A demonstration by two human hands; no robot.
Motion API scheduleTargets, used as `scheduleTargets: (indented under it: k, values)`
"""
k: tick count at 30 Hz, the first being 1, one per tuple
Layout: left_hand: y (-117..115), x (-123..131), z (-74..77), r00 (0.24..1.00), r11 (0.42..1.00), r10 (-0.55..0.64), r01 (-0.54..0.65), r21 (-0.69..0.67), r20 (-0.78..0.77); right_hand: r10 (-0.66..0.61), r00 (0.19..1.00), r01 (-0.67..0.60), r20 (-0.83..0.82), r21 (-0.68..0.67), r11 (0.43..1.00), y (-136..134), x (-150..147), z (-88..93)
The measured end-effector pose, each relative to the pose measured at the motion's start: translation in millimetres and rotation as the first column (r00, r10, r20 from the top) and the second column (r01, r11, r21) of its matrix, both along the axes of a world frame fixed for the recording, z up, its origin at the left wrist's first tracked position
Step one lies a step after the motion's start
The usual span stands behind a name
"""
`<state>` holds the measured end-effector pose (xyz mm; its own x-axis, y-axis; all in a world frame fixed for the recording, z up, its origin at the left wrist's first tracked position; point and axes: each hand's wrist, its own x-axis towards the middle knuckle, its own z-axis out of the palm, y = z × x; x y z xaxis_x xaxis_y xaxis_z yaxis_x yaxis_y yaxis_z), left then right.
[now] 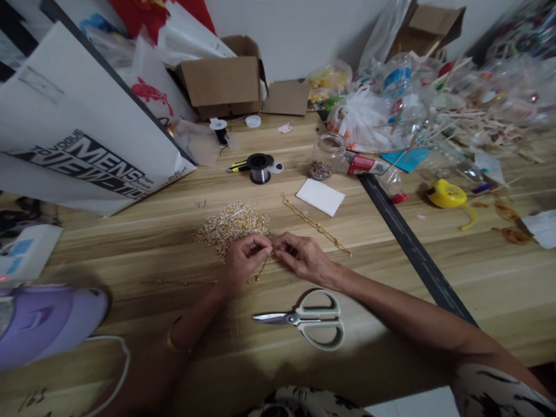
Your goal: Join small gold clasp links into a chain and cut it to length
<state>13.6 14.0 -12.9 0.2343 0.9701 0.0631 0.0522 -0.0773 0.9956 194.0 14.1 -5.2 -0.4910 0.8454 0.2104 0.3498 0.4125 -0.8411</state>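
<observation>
My left hand (247, 259) and my right hand (303, 258) meet fingertip to fingertip over the table, both pinched closed. A short gold chain (259, 273) hangs down from the pinch, its upper end hidden by the fingers. Which fingertips grip it exactly is too small to make out. Just behind my left hand lies a heap of gold and silver chain pieces (234, 223). Beyond my right hand a longer gold chain (315, 224) is laid out slantwise. Scissors (319, 319) with pale handles rest in front of my hands, blades pointing left.
At the back stand a spool of wire (259, 168), a jar of beads (325, 156) and a cardboard box (221, 81). A white card (320, 197) lies nearby. Rightward are a dark strip (412, 249) and a yellow tape measure (446, 193). A purple device (56, 324) sits left.
</observation>
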Motion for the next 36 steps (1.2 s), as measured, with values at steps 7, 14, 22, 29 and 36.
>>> scheduleTargets:
  k: [7,14,22,29,36]
  values:
    - [-0.7,0.0,-2.5,1.000,1.000,0.010,-0.010,0.007,-0.007,0.018,0.998,-0.026,-0.065,-0.112,0.993,0.6,-1.7,-4.5]
    - [-3.3,2.6,0.3,1.000,1.000,-0.025,0.025,0.004,-0.002,0.005,0.980,-0.066,-0.197,-0.307,0.949,1.0,-4.1,-9.7]
    - [-4.0,3.0,1.4,1.000,0.995,-0.023,0.024,-0.100,0.009,0.012,0.962,-0.118,-0.273,-0.377,0.919,3.2,-2.4,-5.7]
    - [-1.9,-1.1,-0.9,0.986,0.947,-0.147,0.164,-0.276,0.082,0.031,0.952,-0.149,-0.305,-0.373,0.916,5.3,0.3,-4.2]
    - [0.2,-5.1,-2.7,0.981,0.924,-0.158,0.187,-0.335,0.111,0.058,0.921,-0.231,-0.385,-0.420,0.878,4.8,-0.9,0.1]
